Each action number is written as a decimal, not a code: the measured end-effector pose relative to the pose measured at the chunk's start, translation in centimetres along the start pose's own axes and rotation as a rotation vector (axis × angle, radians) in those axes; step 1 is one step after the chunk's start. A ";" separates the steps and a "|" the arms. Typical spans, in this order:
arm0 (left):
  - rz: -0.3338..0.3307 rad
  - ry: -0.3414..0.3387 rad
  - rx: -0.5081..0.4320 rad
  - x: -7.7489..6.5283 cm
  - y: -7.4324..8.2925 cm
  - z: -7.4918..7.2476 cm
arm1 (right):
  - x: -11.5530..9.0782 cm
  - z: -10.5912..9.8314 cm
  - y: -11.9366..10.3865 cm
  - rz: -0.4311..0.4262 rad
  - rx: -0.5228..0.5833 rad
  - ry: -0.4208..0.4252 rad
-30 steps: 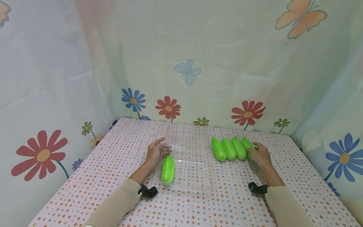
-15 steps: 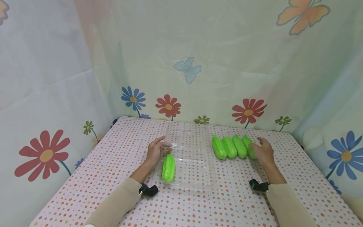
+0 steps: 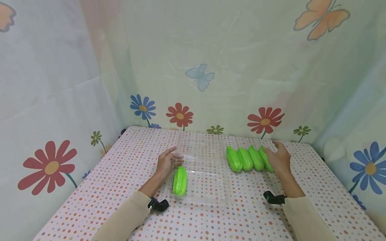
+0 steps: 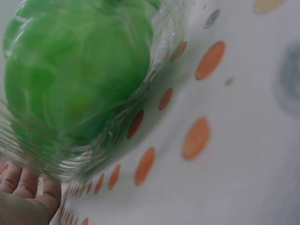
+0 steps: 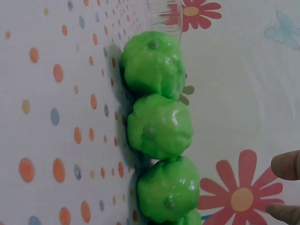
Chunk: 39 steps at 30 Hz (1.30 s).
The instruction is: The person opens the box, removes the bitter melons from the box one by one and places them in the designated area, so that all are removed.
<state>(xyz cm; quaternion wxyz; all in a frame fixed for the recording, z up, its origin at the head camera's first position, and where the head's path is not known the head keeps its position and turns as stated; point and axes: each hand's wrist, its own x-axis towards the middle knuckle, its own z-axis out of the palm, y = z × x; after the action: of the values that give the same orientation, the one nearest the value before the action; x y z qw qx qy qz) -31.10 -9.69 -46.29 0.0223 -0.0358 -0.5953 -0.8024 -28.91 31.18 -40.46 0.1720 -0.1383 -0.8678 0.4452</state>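
Observation:
A bright green, ridged toy gourd (image 3: pixel 180 182) lies lengthwise along the left side of a clear plastic clamshell box (image 3: pixel 208 200). My left hand (image 3: pixel 165 162) is at the box's left back corner, fingers loosely bent. In the left wrist view its fingers (image 4: pixel 28 183) show right at the ribbed plastic wall, with the gourd (image 4: pixel 75 70) behind that wall. My right hand (image 3: pixel 279 159) stands spread at the right end of a row of several similar gourds (image 3: pixel 245 159), overlapping the rightmost one (image 3: pixel 266 160). In the right wrist view two fingertips (image 5: pixel 286 166) appear apart from the gourds (image 5: pixel 159 126).
The box's clear lid (image 3: pixel 199 145) is folded back toward the rear wall. A dotted cloth (image 3: pixel 193 221) covers the table, and floral sheeting (image 3: pixel 229 83) hangs behind and at both sides. Black cameras (image 3: pixel 274 197) are strapped at the wrists.
My right hand has drawn slightly right from the rightmost gourd, and its fingers have spread wider. The left hand, the box and the gourds keep their places.

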 end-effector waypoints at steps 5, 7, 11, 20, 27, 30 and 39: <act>0.009 -0.002 -0.004 0.0 0.0 0.0 | -0.3 0.0 -1.1 -0.041 0.027 -0.038; 0.006 -0.002 -0.006 0.0 -0.1 0.0 | -0.3 0.1 -1.5 -0.042 0.042 -0.051; 0.001 -0.002 -0.013 0.1 -0.1 0.1 | -0.6 0.5 -2.5 -0.055 0.070 -0.054; 0.016 -0.002 0.014 -0.1 -0.1 0.0 | -1.4 1.5 -4.9 -0.095 0.100 -0.094; 0.014 0.012 0.002 0.0 -0.1 -0.1 | -2.1 2.5 -6.0 -0.107 0.133 -0.145; -0.001 0.009 -0.010 0.1 -0.2 -0.1 | -2.3 2.8 -6.6 -0.092 0.143 -0.165; -0.024 0.013 -0.005 0.2 0.0 -0.1 | -3.8 2.8 -9.5 -0.088 0.190 -0.257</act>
<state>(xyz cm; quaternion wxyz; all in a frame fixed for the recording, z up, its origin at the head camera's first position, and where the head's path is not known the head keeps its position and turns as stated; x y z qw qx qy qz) -31.28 -9.76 -46.34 0.0166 -0.0237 -0.5934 -0.8044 -27.52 22.27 -34.83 0.0911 -0.0253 -0.8418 0.5315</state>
